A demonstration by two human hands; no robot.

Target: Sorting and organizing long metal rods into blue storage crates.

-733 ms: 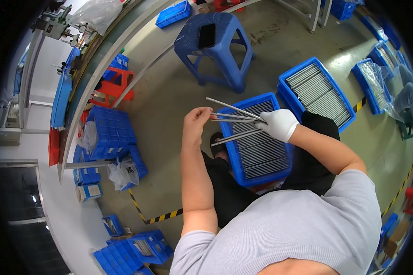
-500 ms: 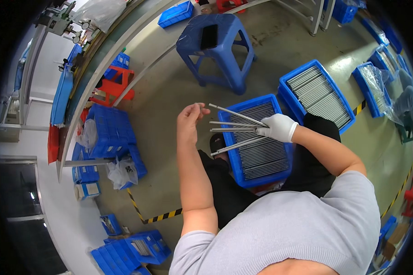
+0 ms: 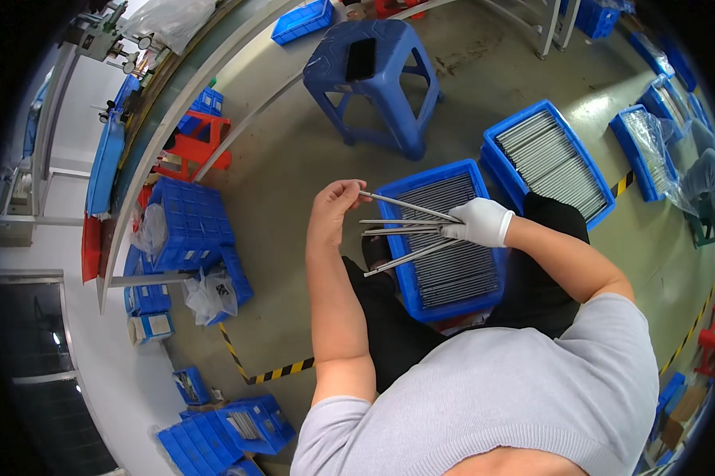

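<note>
My right hand [image 3: 480, 223], in a white glove, is closed round several thin grey metal rods [image 3: 409, 261] that fan out toward the left. My bare left hand [image 3: 338, 203] pinches the far tip of the uppermost rod [image 3: 405, 205] between thumb and fingers. Beneath the rods stands a blue crate [image 3: 411, 287] filled with rows of similar rods [image 3: 461, 274], between my knees. The rods' right ends are hidden in the gloved fist.
At the right is a second blue crate [image 3: 600, 208] full of paler rods. A blue plastic stool [image 3: 389, 71] with a black phone [image 3: 361, 59] on it stands ahead. Stacked blue crates [image 3: 189, 224] and a long workbench [image 3: 155, 131] line the left side.
My left fingertips have closed on the end of the uppermost rod, which was just apart from them before. The rods in my right hand have swung slightly.
</note>
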